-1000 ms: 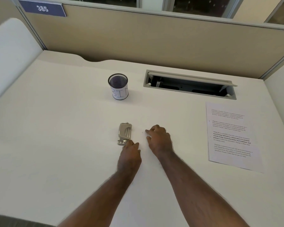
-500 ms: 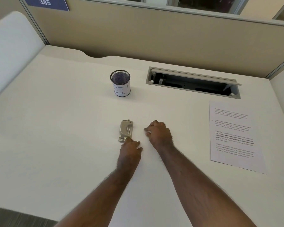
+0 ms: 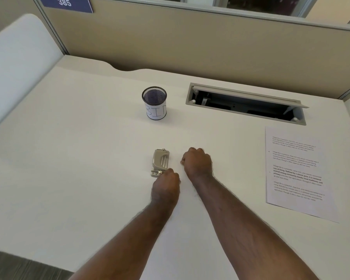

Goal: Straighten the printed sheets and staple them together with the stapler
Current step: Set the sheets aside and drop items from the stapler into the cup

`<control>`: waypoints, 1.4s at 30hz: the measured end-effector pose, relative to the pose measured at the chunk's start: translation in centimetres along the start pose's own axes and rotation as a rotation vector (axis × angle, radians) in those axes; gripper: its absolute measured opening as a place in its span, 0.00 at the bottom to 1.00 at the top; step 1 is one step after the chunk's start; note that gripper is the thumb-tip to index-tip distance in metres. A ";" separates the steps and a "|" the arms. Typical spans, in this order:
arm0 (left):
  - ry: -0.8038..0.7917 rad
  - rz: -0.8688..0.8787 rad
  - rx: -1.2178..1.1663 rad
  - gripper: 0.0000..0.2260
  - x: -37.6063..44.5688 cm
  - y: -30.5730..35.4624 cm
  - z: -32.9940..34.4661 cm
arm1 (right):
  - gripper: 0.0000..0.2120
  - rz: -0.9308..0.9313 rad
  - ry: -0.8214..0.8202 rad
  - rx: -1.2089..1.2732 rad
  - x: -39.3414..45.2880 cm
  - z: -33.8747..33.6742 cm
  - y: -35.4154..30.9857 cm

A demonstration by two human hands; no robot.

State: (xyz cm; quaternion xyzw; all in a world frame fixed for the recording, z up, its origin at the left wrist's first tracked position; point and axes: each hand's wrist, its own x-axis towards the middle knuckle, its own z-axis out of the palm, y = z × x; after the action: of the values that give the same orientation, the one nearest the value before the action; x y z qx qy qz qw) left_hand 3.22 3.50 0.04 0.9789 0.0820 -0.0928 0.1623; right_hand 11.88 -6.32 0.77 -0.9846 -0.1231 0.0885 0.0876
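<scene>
I see the small metal stapler (image 3: 160, 162) just at twelve o'clock of my curled, empty left hand (image 3: 166, 184), right hand (image 3: 197, 161) fisted beside, printed sheets (image 3: 297, 170) at three o'clock: rigid, graspable by its sides; paper flimsy, slippery.

An office cubicle: numbered partition (image 3: 190, 37), desk (image 3: 69, 158) with cable hatch (image 3: 245, 104).

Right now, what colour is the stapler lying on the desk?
The stapler is a pale beige-grey with small metal parts, seen best in the head view.
</scene>
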 end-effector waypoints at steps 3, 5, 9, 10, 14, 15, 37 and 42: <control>0.023 0.048 0.062 0.07 -0.3 0.1 0.1 | 0.09 0.017 -0.010 -0.033 0.2 -0.2 -0.4; 0.023 0.059 0.073 0.06 -0.6 0.0 0.0 | 0.08 0.020 -0.006 -0.084 0.3 -0.2 -0.6; 0.043 0.113 0.132 0.03 -1.1 0.0 -0.5 | 0.09 0.011 0.012 -0.143 -0.1 0.3 -1.0; 0.051 0.157 0.182 0.07 -1.2 0.0 -0.4 | 0.09 0.004 0.018 -0.149 -0.2 0.4 -1.0; 0.089 0.182 0.266 0.11 -1.0 -0.3 -0.2 | 0.11 -0.013 0.018 -0.095 -0.2 0.4 -0.3; 0.070 0.158 0.218 0.08 -0.8 -0.5 -0.2 | 0.12 0.014 0.016 -0.026 -0.1 0.2 0.1; 0.323 -0.181 -0.352 0.08 16.4 -4.0 -15.2 | 0.11 0.057 0.170 0.639 11.1 -9.3 -3.4; 0.267 -0.197 -0.312 0.08 19.7 -4.1 -16.4 | 0.12 0.064 0.184 0.559 14.7 -10.3 -6.1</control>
State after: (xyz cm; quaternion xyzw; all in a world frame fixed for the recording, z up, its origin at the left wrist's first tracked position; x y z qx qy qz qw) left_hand 24.04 15.37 9.99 0.9329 0.2113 0.0358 0.2895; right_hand 26.51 1.75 9.65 -0.9295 -0.0544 0.0322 0.3632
